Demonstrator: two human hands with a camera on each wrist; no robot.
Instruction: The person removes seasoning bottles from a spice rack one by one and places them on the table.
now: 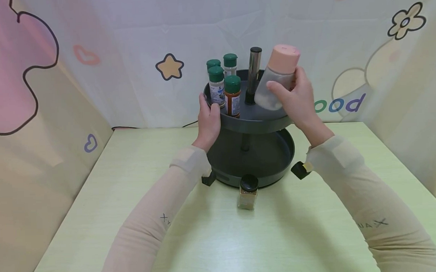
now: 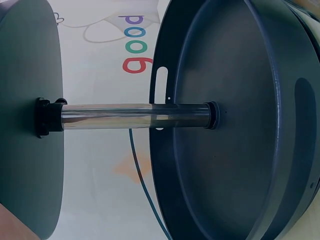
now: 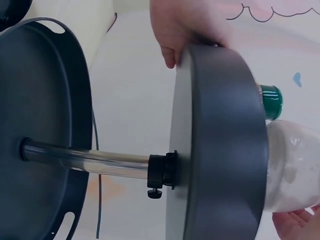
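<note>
My right hand (image 1: 301,99) grips a translucent bottle with a pink cap (image 1: 273,80), tilted over the right side of a dark two-tier rack's upper tray (image 1: 261,126). In the right wrist view the lower part of the bottle (image 3: 290,167) shows beside that tray's rim. My left hand (image 1: 209,122) holds the left edge of the same tray; from the right wrist view this hand (image 3: 187,25) is seen with fingers at its underside. Several green-capped spice jars (image 1: 232,97) stand on the tray's left part, close to my left hand.
A metal post (image 1: 253,70) rises through the upper tray. Below lies the lower tray (image 1: 240,163), with a small black-lidded jar (image 1: 247,193) on the table before it. Behind the table (image 1: 133,175) hangs a printed curtain (image 1: 128,55), and a thin cable (image 2: 142,182) runs behind the rack.
</note>
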